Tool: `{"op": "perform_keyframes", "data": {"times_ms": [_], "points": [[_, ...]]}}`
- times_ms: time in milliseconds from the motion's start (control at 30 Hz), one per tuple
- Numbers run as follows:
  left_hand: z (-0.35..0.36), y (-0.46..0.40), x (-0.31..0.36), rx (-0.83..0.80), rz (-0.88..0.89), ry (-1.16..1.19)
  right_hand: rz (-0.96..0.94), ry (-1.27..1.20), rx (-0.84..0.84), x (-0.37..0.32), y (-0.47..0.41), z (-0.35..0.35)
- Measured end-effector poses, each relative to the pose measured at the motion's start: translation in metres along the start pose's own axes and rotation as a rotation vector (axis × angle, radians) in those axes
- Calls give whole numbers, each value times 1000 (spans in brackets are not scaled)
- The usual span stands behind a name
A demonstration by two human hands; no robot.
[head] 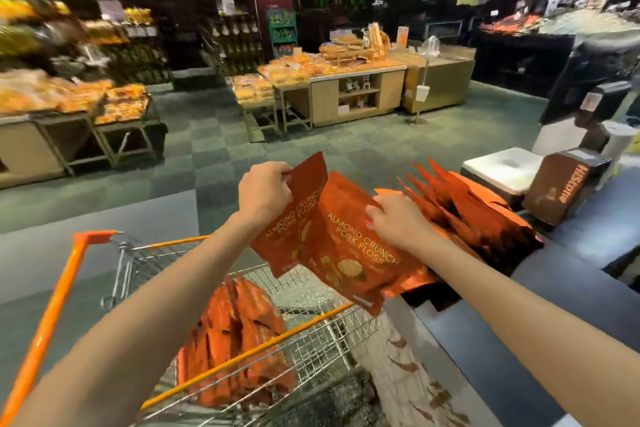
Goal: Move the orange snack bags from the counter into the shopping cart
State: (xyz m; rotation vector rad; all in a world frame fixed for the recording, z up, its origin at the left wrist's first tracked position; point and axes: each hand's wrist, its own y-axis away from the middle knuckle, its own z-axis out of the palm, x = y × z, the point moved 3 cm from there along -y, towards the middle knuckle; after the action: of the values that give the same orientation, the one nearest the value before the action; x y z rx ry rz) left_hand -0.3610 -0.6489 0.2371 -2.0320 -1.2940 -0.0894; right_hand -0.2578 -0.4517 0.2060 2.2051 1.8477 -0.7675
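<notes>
My left hand (265,192) grips the top edge of an orange snack bag (294,218) labelled almond crunch pork floss and holds it in the air above the cart. My right hand (394,218) pinches the top of a second orange bag (349,253), which hangs over the counter's edge. Behind my right hand a row of several more orange bags (460,208) stands leaning on the dark counter (571,246). The wire shopping cart (311,333) with orange trim sits below, with several orange bags (235,340) piled inside it.
A brown box (564,184) and a white container (502,170) stand at the counter's far end. Bakery display tables (346,80) and produce stands (69,104) line the tiled floor beyond. The cart's orange handle (52,315) is at lower left.
</notes>
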Motion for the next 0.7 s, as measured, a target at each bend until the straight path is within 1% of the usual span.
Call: {"op": "perform_keyframes", "data": {"times_ms": [167, 333, 500, 700], "points": [[-45, -5, -76, 31, -152, -76, -96, -71, -78, -63, -37, 44], [-60, -12, -136, -24, -219, -122, -114, -110, -151, -102, -66, 87], [-27, -22, -185, -114, -268, -83, -76, -94, -199, -109, -91, 124], [32, -33, -217, -244, -339, 11, 94, -118, -240, -77, -117, 160]]}}
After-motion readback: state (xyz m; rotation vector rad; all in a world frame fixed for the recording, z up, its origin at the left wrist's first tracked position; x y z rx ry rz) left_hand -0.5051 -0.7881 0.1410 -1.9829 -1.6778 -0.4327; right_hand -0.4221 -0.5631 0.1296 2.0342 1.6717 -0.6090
